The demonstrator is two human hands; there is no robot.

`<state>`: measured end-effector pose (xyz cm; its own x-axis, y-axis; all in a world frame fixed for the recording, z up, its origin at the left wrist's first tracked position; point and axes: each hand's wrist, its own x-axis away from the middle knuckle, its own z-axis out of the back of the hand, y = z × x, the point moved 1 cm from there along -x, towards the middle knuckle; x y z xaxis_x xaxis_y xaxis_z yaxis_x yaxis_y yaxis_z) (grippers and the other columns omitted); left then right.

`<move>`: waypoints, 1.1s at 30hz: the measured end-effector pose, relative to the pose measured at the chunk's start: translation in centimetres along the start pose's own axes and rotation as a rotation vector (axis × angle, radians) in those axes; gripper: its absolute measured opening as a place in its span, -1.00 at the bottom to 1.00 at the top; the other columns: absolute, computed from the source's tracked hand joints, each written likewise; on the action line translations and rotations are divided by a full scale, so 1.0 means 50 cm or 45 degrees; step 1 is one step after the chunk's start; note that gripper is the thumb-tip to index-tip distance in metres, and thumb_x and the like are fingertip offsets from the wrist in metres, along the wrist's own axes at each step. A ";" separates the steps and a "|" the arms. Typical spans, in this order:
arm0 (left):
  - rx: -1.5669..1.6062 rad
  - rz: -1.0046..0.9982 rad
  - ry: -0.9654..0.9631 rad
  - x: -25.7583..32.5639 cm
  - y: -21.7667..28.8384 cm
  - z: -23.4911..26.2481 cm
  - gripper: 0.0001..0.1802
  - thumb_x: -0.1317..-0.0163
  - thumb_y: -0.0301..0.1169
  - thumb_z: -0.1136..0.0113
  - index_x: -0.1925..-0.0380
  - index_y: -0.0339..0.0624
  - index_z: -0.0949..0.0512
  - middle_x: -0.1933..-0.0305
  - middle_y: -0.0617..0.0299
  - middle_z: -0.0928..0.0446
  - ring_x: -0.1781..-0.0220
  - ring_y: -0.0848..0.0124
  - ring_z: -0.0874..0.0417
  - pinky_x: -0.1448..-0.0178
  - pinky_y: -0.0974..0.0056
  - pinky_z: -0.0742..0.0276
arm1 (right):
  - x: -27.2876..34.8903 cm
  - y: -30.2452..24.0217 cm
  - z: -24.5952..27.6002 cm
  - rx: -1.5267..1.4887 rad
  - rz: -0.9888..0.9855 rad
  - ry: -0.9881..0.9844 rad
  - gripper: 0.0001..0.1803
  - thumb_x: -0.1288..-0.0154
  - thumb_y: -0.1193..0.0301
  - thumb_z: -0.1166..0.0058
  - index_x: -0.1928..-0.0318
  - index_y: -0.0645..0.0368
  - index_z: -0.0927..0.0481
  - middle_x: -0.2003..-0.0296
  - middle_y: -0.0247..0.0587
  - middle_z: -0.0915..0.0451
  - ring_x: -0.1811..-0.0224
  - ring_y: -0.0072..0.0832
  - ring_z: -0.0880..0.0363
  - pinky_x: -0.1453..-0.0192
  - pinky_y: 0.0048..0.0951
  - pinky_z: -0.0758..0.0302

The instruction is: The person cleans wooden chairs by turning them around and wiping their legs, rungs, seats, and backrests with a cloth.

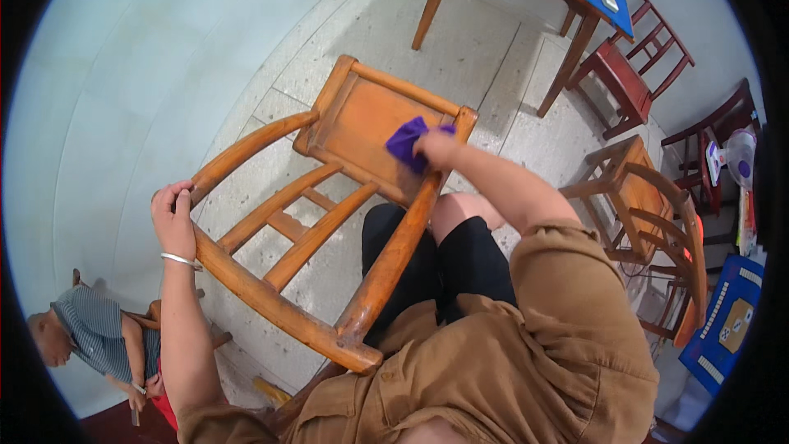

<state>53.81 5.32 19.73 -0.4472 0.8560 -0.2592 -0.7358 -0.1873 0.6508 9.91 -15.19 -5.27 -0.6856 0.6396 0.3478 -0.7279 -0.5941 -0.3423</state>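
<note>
Chair (329, 197), wooden and tipped toward the person in the head view, seat facing up and away, over the concrete floor (460, 41). Left hand (174, 218) has its fingers wrapped around the curved top rail; right hand (436, 148) presses a purple cloth (405, 141) against the seat's edge, fingers closed on it. Solid wood, so I'd guess stiff and fairly heavy, maybe slick where it's varnished. That rail looks like the safest spot to grab. 1 similar chair (649, 205) stands off to the right.

Left hand (173, 218) grips top rail of wooden chair (329, 197); right hand (436, 148) presses purple cloth (407, 141) on seat
</note>
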 end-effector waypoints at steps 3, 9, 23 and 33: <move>-0.083 -0.031 0.058 0.005 -0.004 0.013 -0.84 -0.17 -0.44 -0.05 0.35 -0.18 -0.62 0.26 0.20 -0.53 0.05 0.29 -0.44 -0.13 0.23 -0.30 | 0.024 0.001 0.098 0.286 -0.138 0.343 -0.76 -0.12 0.44 0.03 0.21 0.02 -0.63 0.15 -0.09 -0.57 0.08 -0.15 -0.55 0.03 -0.20 -0.51; 0.019 0.011 0.043 -0.006 0.028 -0.004 -0.83 -0.18 -0.42 -0.05 0.34 -0.17 -0.62 0.26 0.19 -0.52 0.07 0.29 -0.45 -0.10 0.24 -0.33 | -0.051 -0.111 -0.033 0.053 -0.121 -0.303 -0.64 0.00 0.28 -0.17 0.11 0.00 -0.64 0.08 -0.13 -0.60 0.00 -0.13 -0.53 -0.07 -0.21 -0.47; -0.195 0.038 0.092 0.019 0.068 0.007 -0.84 -0.16 -0.41 -0.08 0.32 -0.11 -0.63 0.14 0.10 -0.52 -0.17 0.15 -0.37 -0.26 0.15 -0.21 | -0.267 -0.307 0.138 -0.794 -0.087 0.409 -0.57 -0.17 0.25 -0.08 0.01 0.24 -0.55 0.07 0.05 -0.57 0.01 -0.13 -0.54 -0.14 -0.21 -0.42; -0.112 0.012 0.115 0.020 0.071 -0.003 -0.83 -0.15 -0.41 -0.09 0.30 -0.13 -0.63 0.12 0.09 -0.52 -0.18 0.15 -0.35 -0.25 0.15 -0.22 | -0.250 -0.250 -0.016 -0.234 0.232 0.016 -0.60 0.03 0.56 -0.06 0.08 0.09 -0.57 0.07 -0.07 -0.54 -0.04 -0.12 -0.47 -0.14 -0.23 -0.41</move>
<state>50.69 5.43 21.67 -0.4955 0.8079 -0.3191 -0.7712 -0.2401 0.5896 27.57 -15.36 -6.03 -0.8041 0.5370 0.2551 -0.5771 -0.6019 -0.5519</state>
